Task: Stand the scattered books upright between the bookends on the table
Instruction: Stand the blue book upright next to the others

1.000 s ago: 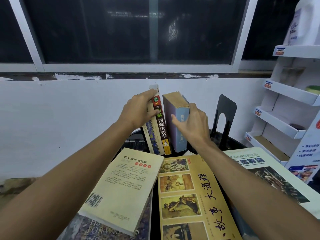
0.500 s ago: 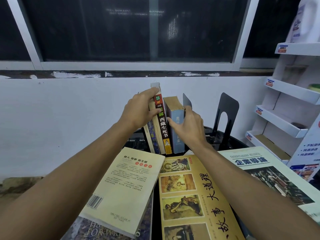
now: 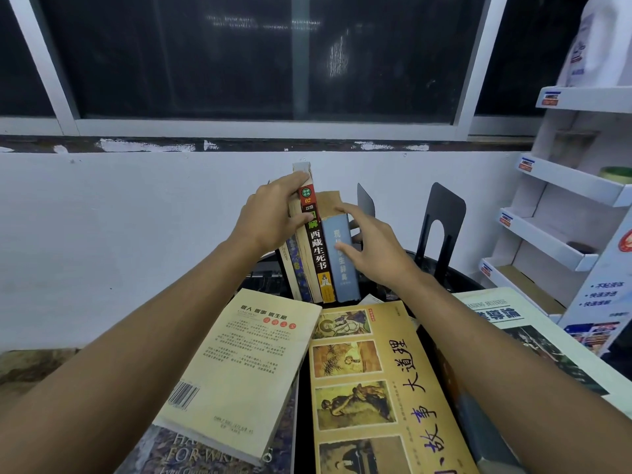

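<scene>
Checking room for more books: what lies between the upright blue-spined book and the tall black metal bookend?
Head view: the right hand touching the blue-spined book, a smaller black bookend behind it, then a gap before the tall bookend.

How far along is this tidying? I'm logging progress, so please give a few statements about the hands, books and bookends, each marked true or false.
1. The left hand grips the red-spined book. True.
2. The blue book lies flat. False: it stands upright beside the red-spined book.
3. The right hand touches the blue book. True.
4. Every book already stands upright. False: the cream book and the yellow picture book lie flat.
5. A black bookend stands right of the row, apart from it. True.
</scene>
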The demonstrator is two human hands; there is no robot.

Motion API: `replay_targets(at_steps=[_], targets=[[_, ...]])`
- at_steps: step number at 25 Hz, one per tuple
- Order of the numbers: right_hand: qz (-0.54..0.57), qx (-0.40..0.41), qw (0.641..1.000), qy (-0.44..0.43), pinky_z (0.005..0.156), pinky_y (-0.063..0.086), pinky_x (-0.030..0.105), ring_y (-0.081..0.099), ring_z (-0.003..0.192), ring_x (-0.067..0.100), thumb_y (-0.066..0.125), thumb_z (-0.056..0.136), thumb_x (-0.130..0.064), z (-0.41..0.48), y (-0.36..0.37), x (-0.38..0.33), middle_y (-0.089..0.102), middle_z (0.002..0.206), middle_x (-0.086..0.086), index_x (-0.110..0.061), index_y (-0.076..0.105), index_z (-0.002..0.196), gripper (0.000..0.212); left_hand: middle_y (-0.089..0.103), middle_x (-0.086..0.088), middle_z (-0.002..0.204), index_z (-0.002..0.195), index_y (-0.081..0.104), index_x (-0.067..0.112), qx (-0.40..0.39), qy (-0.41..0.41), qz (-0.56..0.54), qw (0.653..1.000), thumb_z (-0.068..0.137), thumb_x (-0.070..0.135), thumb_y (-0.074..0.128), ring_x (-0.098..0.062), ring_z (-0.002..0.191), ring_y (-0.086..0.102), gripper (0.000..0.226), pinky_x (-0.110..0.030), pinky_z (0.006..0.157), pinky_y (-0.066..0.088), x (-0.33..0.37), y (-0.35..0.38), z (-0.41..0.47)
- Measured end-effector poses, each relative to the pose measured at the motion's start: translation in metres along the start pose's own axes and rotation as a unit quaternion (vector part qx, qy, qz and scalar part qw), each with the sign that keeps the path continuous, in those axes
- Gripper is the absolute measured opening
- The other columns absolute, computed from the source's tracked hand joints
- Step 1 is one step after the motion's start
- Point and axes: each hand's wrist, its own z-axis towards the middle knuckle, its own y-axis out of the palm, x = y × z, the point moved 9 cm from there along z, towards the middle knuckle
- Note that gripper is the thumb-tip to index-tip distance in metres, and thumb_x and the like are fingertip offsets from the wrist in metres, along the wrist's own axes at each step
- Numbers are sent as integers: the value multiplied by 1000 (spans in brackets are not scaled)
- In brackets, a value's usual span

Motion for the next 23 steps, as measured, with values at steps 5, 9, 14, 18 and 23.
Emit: replay_targets(at_steps=[5,9,14,18,23], targets=[[14,-3,1000,0,72,45,14,61,102,18,67,97,-18,4,3,3,57,127,7,-37,36,148,63,66,3,128,129,53,27,2,-1,0,1000,91,30,73,-21,111,64,43,-47,83,61,-1,0,-1],[26,8,1000,7,83,55,28,60,104,20,66,97,-17,7,5,3,57,128,8,-37,37,147,62,65,2,130,133,53,27,4,-4,-2,1000,91,29,74,-20,113,64,47,-48,85,60,0,0,-1],[28,4,1000,12,82,53,27,59,108,20,65,98,-17,6,5,2,55,131,7,-38,35,148,62,64,2,132,133,52,27,5,-1,4,1000,90,30,74,-21,113,64,48,-48,85,60,1,0,-2],[36,-10,999,30,90,57,33,59,111,17,63,99,-17,0,4,0,54,134,6,-37,25,153,70,61,1,134,135,50,25,-22,-4,-1,1000,90,29,74,-20,116,62,51,-47,86,61,2,-1,0],[8,12,999,36,104,50,41,48,127,14,67,96,-26,-17,-6,-18,43,144,2,-28,25,154,71,43,-1,151,149,42,18,-30,3,5,1000,91,27,73,-17,133,45,67,-33,94,54,5,-11,-12]])
